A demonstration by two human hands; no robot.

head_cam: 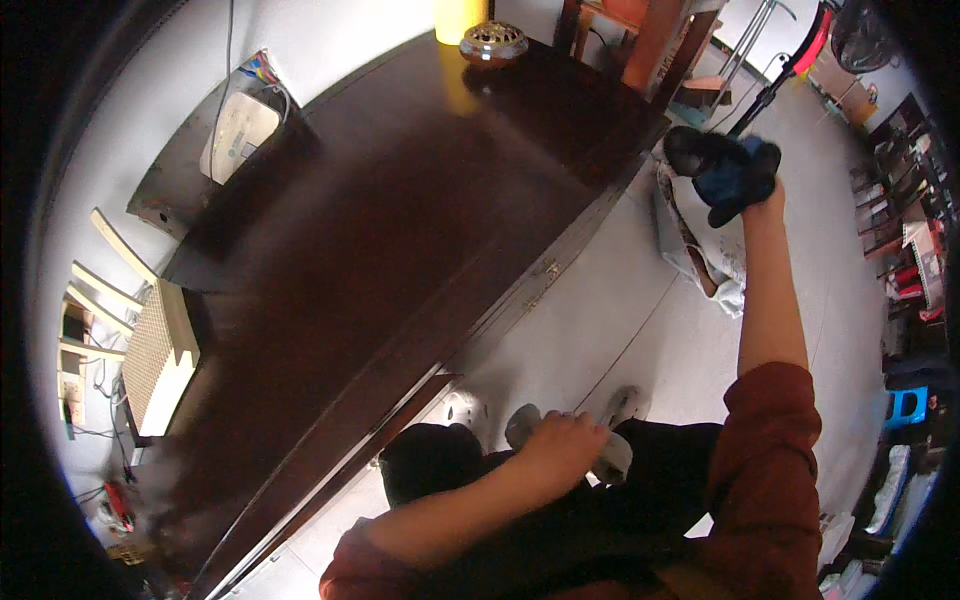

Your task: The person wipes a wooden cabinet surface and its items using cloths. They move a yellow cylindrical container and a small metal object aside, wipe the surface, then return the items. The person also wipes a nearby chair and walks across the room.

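My left hand (562,450) is closed around a grey, soft-looking bundle (616,457) above my lap. The bundle sticks out on both sides of the fingers, and the hold hides its middle. Stretched out to the upper right, my right hand (763,196) is covered by a dark blue and black item (724,172), perhaps a glove. Blur hides whether it is worn or gripped, and the fingers cannot be made out. Below it a whitish bag (694,255) lies on the floor. A black pole (761,105) appears just beyond the hand; contact cannot be told.
A long dark wooden table (360,247) with drawers runs along my left. On it stand a metal bowl with a pierced lid (493,43), a yellow object (459,21) and a cream router (157,352) with antennas. Wooden furniture (649,52) stands at the back. Shelving (911,375) lines the right.
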